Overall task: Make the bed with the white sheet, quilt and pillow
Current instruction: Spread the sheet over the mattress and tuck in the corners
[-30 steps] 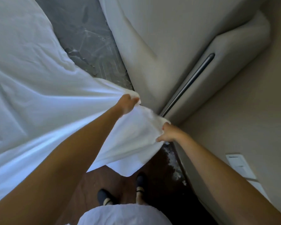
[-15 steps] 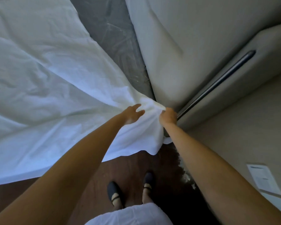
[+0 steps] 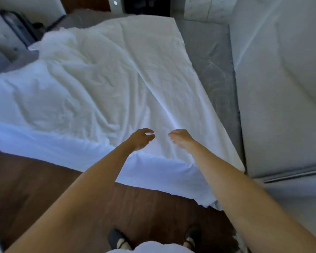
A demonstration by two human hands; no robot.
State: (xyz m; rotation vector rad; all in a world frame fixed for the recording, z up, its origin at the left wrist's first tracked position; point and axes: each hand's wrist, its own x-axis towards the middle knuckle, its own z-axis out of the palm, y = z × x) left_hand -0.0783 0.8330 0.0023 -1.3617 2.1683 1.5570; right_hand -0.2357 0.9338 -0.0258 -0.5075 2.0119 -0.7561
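The white sheet (image 3: 102,84) lies wrinkled across the bed, its near edge hanging over the side toward the floor. A strip of grey mattress (image 3: 213,70) stays uncovered along the right, beside the padded headboard (image 3: 281,79). My left hand (image 3: 140,138) and my right hand (image 3: 181,137) hover side by side just over the sheet near its front edge, fingers loosely curled and holding nothing. The sheet's near right corner (image 3: 206,201) droops toward the floor. No pillow is in view, and I cannot tell the quilt apart from the sheet.
Dark wooden floor (image 3: 35,189) runs along the bed's near side, where my feet stand. A dark bag or case (image 3: 20,30) sits at the far left beyond the bed. A metal trim strip (image 3: 295,175) crosses the headboard panel at right.
Both hands have let go of the sheet corner they held at the headboard. The view has swung up and left, so the whole bed shows, and the hands now hover over the sheet.
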